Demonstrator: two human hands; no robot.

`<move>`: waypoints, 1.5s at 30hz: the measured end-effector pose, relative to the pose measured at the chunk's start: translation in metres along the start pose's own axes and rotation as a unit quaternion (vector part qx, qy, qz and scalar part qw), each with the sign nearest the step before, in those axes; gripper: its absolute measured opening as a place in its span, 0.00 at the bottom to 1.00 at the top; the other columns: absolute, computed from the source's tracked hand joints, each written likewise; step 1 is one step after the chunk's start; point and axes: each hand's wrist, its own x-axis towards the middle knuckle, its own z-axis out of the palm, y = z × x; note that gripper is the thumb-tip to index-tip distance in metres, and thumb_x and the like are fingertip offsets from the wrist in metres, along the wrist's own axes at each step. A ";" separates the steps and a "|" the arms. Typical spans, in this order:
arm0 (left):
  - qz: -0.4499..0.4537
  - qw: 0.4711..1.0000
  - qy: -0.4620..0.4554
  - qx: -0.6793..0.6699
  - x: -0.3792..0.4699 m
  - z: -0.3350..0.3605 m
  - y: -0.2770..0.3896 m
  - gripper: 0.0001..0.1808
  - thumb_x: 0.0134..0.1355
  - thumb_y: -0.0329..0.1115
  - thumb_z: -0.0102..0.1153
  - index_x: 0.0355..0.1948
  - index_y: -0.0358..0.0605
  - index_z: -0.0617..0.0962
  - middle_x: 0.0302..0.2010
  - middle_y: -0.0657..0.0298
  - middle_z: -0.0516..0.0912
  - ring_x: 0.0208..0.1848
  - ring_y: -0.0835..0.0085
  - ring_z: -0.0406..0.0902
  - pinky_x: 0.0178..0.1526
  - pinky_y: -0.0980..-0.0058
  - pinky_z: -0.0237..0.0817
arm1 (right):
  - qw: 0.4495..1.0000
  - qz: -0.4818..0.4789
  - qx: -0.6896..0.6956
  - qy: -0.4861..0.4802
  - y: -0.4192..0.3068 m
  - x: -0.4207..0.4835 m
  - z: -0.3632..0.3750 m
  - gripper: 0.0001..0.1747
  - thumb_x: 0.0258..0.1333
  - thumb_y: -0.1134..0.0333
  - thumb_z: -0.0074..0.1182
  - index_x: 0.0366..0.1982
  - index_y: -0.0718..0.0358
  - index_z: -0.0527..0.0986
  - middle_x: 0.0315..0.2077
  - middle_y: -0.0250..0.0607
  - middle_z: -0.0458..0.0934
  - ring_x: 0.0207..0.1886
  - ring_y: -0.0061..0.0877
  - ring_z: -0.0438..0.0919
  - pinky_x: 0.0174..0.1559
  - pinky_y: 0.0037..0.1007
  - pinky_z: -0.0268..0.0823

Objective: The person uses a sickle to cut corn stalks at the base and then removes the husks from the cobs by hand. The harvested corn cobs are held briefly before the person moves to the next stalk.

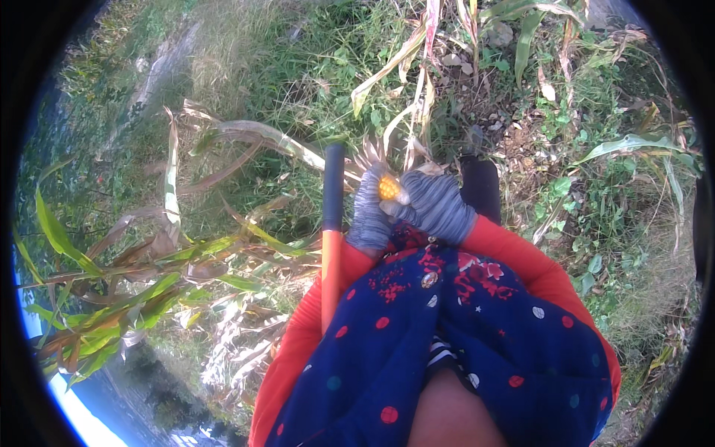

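Observation:
In the head view, a corn ear (389, 188) with yellow kernels showing is held between my two gloved hands, in front of my chest. My left hand (371, 209), in a grey knitted glove, is closed around its left side. My right hand (435, 207), gloved alike, has its fingers closed at the ear's right side, by the pale husk. Dry husk leaves (373, 152) fan out above the hands. A long pole with an orange shaft and black grip (333, 190) stands along my left forearm, beside the left glove; its lower end is hidden.
Leaning corn stalks with green and dry leaves (128, 302) lie at the left. More dry stalks (422, 84) stand ahead, among grass and weeds (313, 72). Bare soil with stones (519, 142) shows at the right front. Pale dry husks (240, 346) lie at the lower left.

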 end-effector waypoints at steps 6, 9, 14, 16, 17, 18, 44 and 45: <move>-0.159 0.986 -0.056 -0.014 -0.015 0.004 0.014 0.19 0.60 0.50 0.52 0.33 0.43 0.76 0.20 0.66 0.76 0.10 0.82 0.63 0.09 0.85 0.48 | 0.986 -0.062 0.151 -0.025 0.016 -0.005 0.004 0.21 0.57 0.50 0.47 0.28 0.64 0.74 0.20 0.43 0.75 0.21 0.33 0.76 0.24 0.35 0.66; -0.170 0.980 -0.101 0.025 -0.016 -0.001 0.020 0.21 0.61 0.50 0.51 0.36 0.41 0.77 0.20 0.66 0.76 0.10 0.82 0.62 0.09 0.85 0.47 | 0.983 -0.132 0.125 -0.001 0.024 -0.010 0.006 0.18 0.56 0.54 0.49 0.33 0.64 0.75 0.22 0.43 0.76 0.23 0.33 0.77 0.26 0.35 0.67; -0.121 0.959 -0.256 -0.025 -0.001 -0.011 0.028 0.28 0.57 0.52 0.58 0.48 0.40 0.72 0.31 0.57 0.78 0.28 0.68 0.77 0.28 0.74 0.71 | 0.961 0.029 0.258 0.094 0.036 -0.017 0.007 0.19 0.54 0.59 0.54 0.43 0.64 0.73 0.32 0.45 0.76 0.33 0.35 0.78 0.34 0.33 0.70; -0.091 0.953 -0.290 0.010 0.000 -0.013 0.031 0.34 0.56 0.52 0.60 0.55 0.39 0.67 0.34 0.56 0.78 0.33 0.67 0.78 0.34 0.72 0.73 | 0.980 0.092 0.163 0.065 0.041 -0.015 0.005 0.21 0.55 0.59 0.56 0.46 0.64 0.71 0.40 0.46 0.75 0.36 0.35 0.78 0.38 0.32 0.70; -0.064 0.962 -0.262 0.045 -0.001 -0.014 0.033 0.37 0.55 0.52 0.61 0.58 0.39 0.65 0.36 0.56 0.77 0.35 0.66 0.78 0.35 0.72 0.73 | 0.983 0.124 0.121 0.061 0.043 -0.014 0.003 0.22 0.55 0.58 0.56 0.47 0.64 0.71 0.42 0.46 0.74 0.37 0.35 0.78 0.39 0.31 0.71; -0.033 0.965 -0.249 0.080 -0.003 -0.014 0.033 0.43 0.55 0.44 0.64 0.65 0.41 0.56 0.42 0.58 0.76 0.42 0.71 0.76 0.41 0.74 0.72 | 0.989 0.110 0.066 0.067 0.045 -0.011 0.002 0.24 0.54 0.57 0.58 0.49 0.63 0.71 0.41 0.44 0.74 0.37 0.33 0.77 0.41 0.29 0.70; 0.366 0.624 -0.060 0.688 -0.008 0.002 0.025 0.30 0.43 0.35 0.67 0.48 0.43 0.71 0.37 0.52 0.78 0.40 0.53 0.77 0.45 0.60 0.69 | 0.997 0.055 0.043 -0.017 0.023 0.004 0.014 0.18 0.59 0.57 0.50 0.41 0.66 0.72 0.31 0.48 0.76 0.30 0.35 0.77 0.28 0.33 0.66; 0.360 0.629 -0.057 0.686 -0.008 0.001 0.024 0.27 0.43 0.35 0.67 0.46 0.43 0.72 0.37 0.52 0.77 0.40 0.53 0.76 0.45 0.59 0.68 | 1.000 -0.001 0.016 0.014 0.025 0.003 0.017 0.17 0.60 0.59 0.49 0.41 0.66 0.71 0.31 0.49 0.76 0.31 0.36 0.77 0.28 0.34 0.66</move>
